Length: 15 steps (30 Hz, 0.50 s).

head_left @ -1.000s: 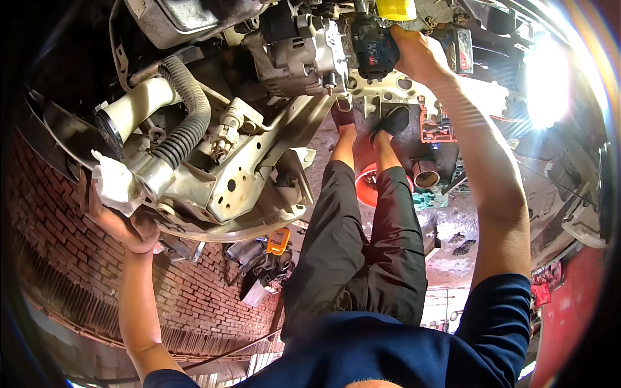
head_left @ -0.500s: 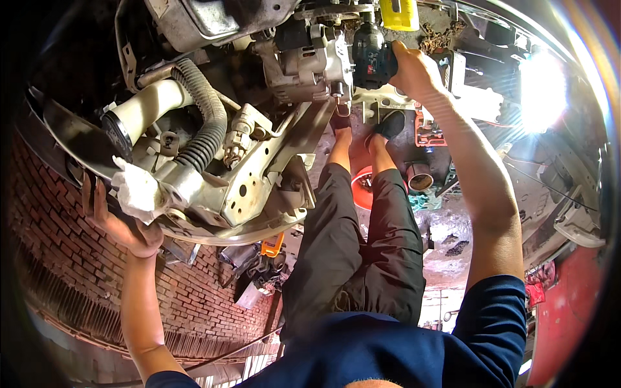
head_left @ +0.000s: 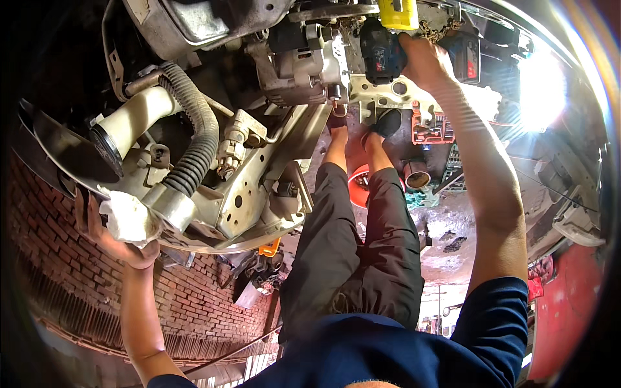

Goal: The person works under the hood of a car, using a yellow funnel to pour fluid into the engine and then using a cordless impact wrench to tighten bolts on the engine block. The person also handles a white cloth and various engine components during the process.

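Observation:
My right hand [head_left: 424, 61] grips a dark blue cordless power tool [head_left: 381, 55] with its battery [head_left: 467, 58] to the right. The tool is upright beside a silver alternator [head_left: 297, 68], just below a yellow plastic piece [head_left: 398, 13]. My left hand [head_left: 110, 239] has its fingers wrapped round the outer edge of a curved metal frame [head_left: 236, 239], beside a crumpled white wrapping [head_left: 126, 220] at a pipe end. That frame carries a ribbed hose [head_left: 200, 136], a pale pipe [head_left: 139, 113] and a metal fitting [head_left: 236, 139].
Below the engine parts are my legs, a red tool case [head_left: 433, 137], a red bucket [head_left: 356, 194], a metal cylinder [head_left: 416, 173] and an orange item [head_left: 268, 249]. A bright lamp [head_left: 540, 90] glares at right; a brick surface [head_left: 58, 252] lies at left.
My right hand and the tool have shifted slightly right, showing more of the battery than half a second ago. My left hand keeps its hold; the whole view has shifted slightly.

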{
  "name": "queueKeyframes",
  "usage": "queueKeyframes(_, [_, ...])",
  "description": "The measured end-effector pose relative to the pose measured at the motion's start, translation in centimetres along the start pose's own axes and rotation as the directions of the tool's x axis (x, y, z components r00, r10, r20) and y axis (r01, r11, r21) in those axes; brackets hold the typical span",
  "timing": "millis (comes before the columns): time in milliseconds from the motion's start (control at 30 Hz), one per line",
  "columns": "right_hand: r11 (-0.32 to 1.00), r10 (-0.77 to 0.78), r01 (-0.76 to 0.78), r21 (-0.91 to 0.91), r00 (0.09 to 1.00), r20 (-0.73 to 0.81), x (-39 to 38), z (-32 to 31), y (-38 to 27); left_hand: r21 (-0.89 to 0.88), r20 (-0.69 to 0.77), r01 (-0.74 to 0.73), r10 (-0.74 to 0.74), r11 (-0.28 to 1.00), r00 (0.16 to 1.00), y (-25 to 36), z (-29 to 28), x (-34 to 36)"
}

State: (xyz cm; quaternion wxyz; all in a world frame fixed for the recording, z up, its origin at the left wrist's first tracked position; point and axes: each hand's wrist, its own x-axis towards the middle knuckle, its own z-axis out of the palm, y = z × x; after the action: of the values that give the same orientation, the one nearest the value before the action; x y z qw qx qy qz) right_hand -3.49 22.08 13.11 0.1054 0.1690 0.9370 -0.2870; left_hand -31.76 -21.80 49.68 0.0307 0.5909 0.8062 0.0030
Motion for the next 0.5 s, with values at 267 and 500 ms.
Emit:
queueKeyframes(267, [0.992, 0.064, -0.063, -0.105, 0.998, 0.007, 0.2, 2.5, 0.9, 0.018, -0.004, 0.043, -0.043, 0.999, 0.999, 1.1, 0.3, 0.8])
queueKeyframes(500, [0.966, 0.213, -0.197, -0.168, 0.974, 0.083, -0.4, 0.9, -1.3, 0.004, -0.106, 0.027, -0.026, 1.0, 0.994, 1.2, 0.8, 2.0])
